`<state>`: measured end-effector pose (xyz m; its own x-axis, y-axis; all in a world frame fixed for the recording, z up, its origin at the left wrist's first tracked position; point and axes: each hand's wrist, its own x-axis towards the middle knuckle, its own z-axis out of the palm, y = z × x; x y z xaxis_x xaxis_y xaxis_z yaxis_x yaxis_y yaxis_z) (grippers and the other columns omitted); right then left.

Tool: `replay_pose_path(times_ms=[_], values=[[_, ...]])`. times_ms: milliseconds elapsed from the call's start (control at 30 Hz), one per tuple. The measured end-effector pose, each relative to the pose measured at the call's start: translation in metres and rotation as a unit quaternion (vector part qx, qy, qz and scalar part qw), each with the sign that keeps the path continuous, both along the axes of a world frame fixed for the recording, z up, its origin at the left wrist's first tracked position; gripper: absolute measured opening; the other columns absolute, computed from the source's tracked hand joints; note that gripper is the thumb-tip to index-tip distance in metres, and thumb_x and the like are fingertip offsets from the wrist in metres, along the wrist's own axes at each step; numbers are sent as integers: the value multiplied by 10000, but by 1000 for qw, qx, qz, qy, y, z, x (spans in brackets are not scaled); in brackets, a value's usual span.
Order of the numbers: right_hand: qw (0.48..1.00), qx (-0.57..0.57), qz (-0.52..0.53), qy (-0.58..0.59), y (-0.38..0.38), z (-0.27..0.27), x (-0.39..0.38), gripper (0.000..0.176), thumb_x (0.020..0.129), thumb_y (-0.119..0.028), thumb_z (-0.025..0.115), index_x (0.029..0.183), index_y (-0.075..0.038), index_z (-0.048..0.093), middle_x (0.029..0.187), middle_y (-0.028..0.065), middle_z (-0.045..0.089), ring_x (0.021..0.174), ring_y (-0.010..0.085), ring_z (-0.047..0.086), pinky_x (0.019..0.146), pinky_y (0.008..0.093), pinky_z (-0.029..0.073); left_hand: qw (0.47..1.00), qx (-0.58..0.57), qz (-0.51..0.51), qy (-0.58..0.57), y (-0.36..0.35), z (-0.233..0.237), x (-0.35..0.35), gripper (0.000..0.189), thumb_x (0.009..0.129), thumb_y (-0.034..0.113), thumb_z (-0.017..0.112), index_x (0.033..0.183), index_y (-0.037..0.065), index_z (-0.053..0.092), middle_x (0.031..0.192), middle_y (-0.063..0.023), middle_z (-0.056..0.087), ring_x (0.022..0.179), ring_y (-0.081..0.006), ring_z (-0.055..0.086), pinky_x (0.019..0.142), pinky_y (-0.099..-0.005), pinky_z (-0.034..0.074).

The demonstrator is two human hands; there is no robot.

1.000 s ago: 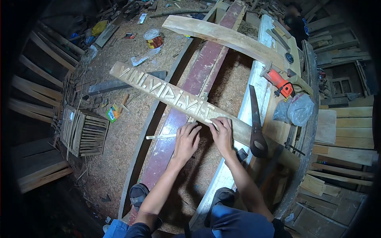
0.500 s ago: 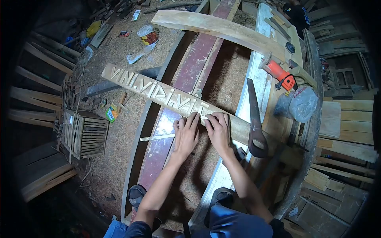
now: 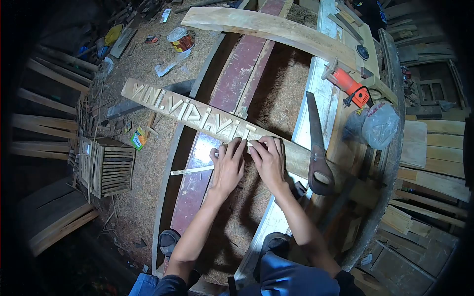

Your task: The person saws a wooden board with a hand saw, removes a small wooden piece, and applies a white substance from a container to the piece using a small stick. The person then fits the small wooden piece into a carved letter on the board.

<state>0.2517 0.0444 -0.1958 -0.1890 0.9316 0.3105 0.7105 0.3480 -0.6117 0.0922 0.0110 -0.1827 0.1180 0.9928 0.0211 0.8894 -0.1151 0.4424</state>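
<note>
A long wooden board (image 3: 170,106) lies slanted across the beams, with pale raised strips (image 3: 191,113) forming letters on its left part. Both hands rest at the board's near edge, just right of the last letters. My left hand (image 3: 228,165) has its fingers bent and pressed together at the edge. Close beside it, my right hand (image 3: 268,160) has curled fingers on the board. Whatever small piece the fingertips may hold is hidden. A thin light strip (image 3: 192,170) lies left of my left hand on the reddish plank (image 3: 190,197). The handsaw (image 3: 318,148) rests over the board's right part.
An orange power tool (image 3: 348,84) and a plastic bag (image 3: 380,126) are at the right. A curved wooden piece (image 3: 266,24) spans the beams at the far side. A paint can (image 3: 180,40) and a slatted crate (image 3: 111,167) stand on the left ground. Part of another person (image 3: 370,12) shows top right.
The view has shifted slightly, so the board and tools appear a little displaced. Both hands stay at the board's edge, with only small finger movements.
</note>
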Motion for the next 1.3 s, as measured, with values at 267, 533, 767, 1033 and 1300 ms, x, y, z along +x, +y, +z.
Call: replay_pose_path(times_ms=[267, 533, 767, 1033, 1300], values=[[999, 9, -33, 26, 24, 4, 4, 252, 934, -166, 737, 1154, -45, 729, 1112, 113, 638, 1010, 327, 601, 876, 447, 507, 999, 25, 16, -24, -2, 2, 0, 576, 912, 140, 690, 1470, 138, 549, 1434, -71, 541, 1198, -293, 503, 1082, -561, 268], [1000, -11, -7, 7, 49, 0, 1, 200, 928, -180, 740, 1091, -66, 755, 1088, 97, 643, 999, 308, 606, 867, 442, 499, 999, 21, 27, -4, 6, -5, 5, 478, 928, 164, 712, 1397, 210, 635, 1383, -21, 585, 1148, -269, 523, 1050, -562, 298], [999, 8, -29, -23, 41, -6, 6, 194, 940, -166, 718, 1104, -69, 753, 1107, 99, 642, 1011, 302, 602, 886, 447, 488, 999, 43, 33, 9, 7, -7, 7, 457, 918, 160, 726, 1366, 229, 665, 1364, -6, 605, 1130, -258, 534, 1034, -556, 306], [1000, 0, -18, 3, 41, -4, 9, 231, 942, -170, 718, 1140, -55, 749, 1123, 101, 647, 1012, 302, 602, 884, 446, 487, 998, 53, 38, 9, 9, -5, 9, 468, 909, 168, 729, 1369, 211, 653, 1399, -5, 591, 1137, -265, 523, 1032, -553, 289], [1000, 6, -16, -11, 40, -3, 9, 215, 938, -177, 723, 1121, -72, 763, 1123, 83, 659, 1019, 290, 604, 870, 438, 475, 999, 41, 23, 13, 10, -7, 6, 474, 909, 180, 726, 1375, 208, 646, 1430, -5, 581, 1153, -269, 513, 1033, -557, 288]])
